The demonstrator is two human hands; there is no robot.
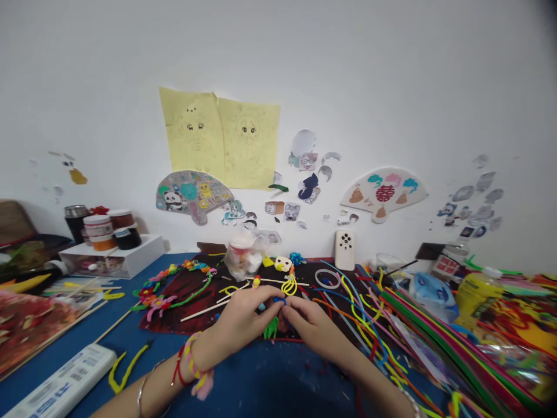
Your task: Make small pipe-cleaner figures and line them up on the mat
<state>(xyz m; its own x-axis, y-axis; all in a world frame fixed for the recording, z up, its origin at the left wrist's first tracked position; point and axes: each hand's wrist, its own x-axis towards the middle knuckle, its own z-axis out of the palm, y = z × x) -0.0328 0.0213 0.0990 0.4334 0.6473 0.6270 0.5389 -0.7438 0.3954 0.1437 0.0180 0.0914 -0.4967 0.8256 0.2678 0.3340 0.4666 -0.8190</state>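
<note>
My left hand (246, 322) and my right hand (313, 325) meet over the blue table (261, 383), fingertips pinched together on a small pipe-cleaner piece (274, 316) with blue at the top and green loops hanging below. My left wrist wears a red cord and a pink-and-yellow pipe-cleaner bracelet (194, 368). Just beyond my fingers lie a yellow pipe-cleaner coil (289, 286) and thin wooden sticks (204, 310) on a dark red mat (183, 296).
A flower garland of pipe cleaners (167, 287) lies left of the mat. Bundles of coloured pipe cleaners (426, 331) fill the right side. A plastic bag with a cup (243, 258), a white device (344, 249), paint jars (108, 229) and a yellow bottle (474, 290) stand along the wall.
</note>
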